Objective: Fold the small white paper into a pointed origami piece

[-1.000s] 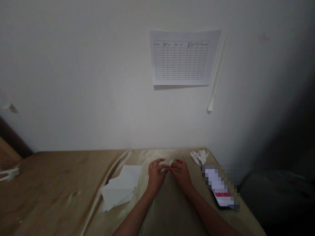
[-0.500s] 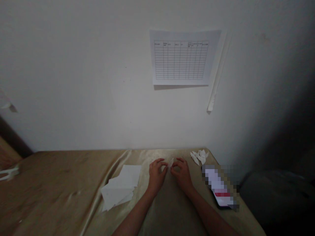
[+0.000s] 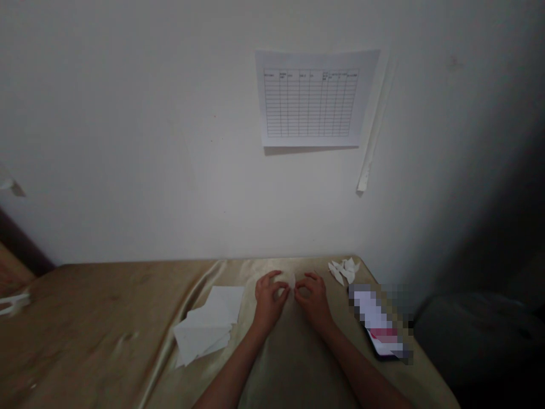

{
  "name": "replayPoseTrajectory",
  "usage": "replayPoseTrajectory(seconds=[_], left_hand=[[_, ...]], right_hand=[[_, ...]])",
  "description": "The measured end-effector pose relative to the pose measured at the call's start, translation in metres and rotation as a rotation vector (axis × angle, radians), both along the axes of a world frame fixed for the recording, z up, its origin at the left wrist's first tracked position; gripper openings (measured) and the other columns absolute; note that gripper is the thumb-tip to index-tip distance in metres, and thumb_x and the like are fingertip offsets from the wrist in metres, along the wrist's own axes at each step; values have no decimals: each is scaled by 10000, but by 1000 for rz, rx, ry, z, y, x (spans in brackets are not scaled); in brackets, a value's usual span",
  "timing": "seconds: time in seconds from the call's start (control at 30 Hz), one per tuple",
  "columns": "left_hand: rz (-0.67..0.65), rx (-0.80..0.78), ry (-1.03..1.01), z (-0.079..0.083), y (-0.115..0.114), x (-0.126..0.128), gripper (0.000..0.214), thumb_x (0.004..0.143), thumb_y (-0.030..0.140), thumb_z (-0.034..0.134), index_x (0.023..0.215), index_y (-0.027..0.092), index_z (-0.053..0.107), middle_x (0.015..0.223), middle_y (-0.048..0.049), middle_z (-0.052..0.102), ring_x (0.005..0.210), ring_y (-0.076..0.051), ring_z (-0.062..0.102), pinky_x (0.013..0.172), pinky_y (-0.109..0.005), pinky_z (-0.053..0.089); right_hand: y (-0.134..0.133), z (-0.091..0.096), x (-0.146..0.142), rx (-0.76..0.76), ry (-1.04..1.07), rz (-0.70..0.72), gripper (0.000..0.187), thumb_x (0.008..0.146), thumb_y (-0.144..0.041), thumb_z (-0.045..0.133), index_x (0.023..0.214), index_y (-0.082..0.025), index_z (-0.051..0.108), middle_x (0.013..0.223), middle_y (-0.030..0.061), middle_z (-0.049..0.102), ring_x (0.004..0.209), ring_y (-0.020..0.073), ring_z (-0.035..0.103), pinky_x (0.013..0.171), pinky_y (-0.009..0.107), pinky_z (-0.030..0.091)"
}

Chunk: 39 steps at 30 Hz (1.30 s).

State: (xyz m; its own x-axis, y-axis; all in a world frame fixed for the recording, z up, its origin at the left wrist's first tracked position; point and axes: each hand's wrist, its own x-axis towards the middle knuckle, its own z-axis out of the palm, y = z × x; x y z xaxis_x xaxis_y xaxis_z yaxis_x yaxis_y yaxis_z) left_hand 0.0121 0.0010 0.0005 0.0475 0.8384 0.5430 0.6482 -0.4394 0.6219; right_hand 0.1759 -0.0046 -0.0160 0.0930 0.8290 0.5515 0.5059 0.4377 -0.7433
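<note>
Between my two hands stands a small piece of white paper (image 3: 292, 279), its edges pinched at the fingertips. My left hand (image 3: 269, 298) grips it from the left with thumb and index finger, the other fingers curled loosely. From the right, my right hand (image 3: 313, 298) pinches the same piece in a similar way. The fingers hide much of the paper, so its exact shape is unclear. To the left of my left hand lies a loose stack of white paper sheets (image 3: 208, 326). Several small folded paper pieces (image 3: 344, 270) sit beyond my right hand.
A phone (image 3: 377, 321), partly pixelated, lies near the right edge of the table (image 3: 106, 341), which has a shiny tan cover. A printed table sheet (image 3: 310, 102) hangs on the wall behind, beside a white strip (image 3: 372, 136). A white object (image 3: 15, 303) lies far left.
My fingertips have come slightly closer together around the small paper, which now stands more upright between them. The whole view has shifted a little; the stack and folded pieces lie as before.
</note>
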Motion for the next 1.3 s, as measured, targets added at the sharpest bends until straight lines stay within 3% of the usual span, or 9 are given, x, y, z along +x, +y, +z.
replayPoseTrajectory(seconds=[0.4, 0.77, 0.93, 1.3], left_hand=[[-63, -90, -107, -7, 9, -6, 73, 793, 280, 721, 822, 253, 782, 1331, -84, 600, 1232, -271, 547, 1085, -528, 431], [-7, -110, -103, -6, 7, -3, 96, 794, 313, 719, 819, 251, 787, 1300, -86, 612, 1243, -277, 541, 1094, -536, 414], [-10, -99, -62, -5, 6, -4, 77, 788, 290, 726, 819, 253, 787, 1307, -83, 612, 1236, -284, 552, 1083, -545, 426], [-93, -80, -140, -8, 7, -6, 103, 821, 327, 711, 825, 254, 783, 1483, -84, 454, 1292, -282, 494, 1081, -524, 451]], right_hand=[[9, -14, -1, -17, 99, 110, 129, 841, -312, 597, 859, -245, 706, 1046, 80, 704, 1149, 263, 523, 1051, 458, 402], [6, 0, 4, 27, -31, 59, 96, 844, -315, 631, 821, -249, 696, 972, 45, 700, 1113, 247, 510, 1045, 467, 366], [4, 1, 2, 24, -54, 97, 110, 854, -284, 592, 825, -245, 690, 1012, 52, 693, 1122, 242, 508, 1055, 470, 361], [1, -1, -1, -3, 72, 154, 139, 867, -336, 577, 849, -236, 673, 1076, 71, 661, 1154, 244, 501, 1066, 462, 371]])
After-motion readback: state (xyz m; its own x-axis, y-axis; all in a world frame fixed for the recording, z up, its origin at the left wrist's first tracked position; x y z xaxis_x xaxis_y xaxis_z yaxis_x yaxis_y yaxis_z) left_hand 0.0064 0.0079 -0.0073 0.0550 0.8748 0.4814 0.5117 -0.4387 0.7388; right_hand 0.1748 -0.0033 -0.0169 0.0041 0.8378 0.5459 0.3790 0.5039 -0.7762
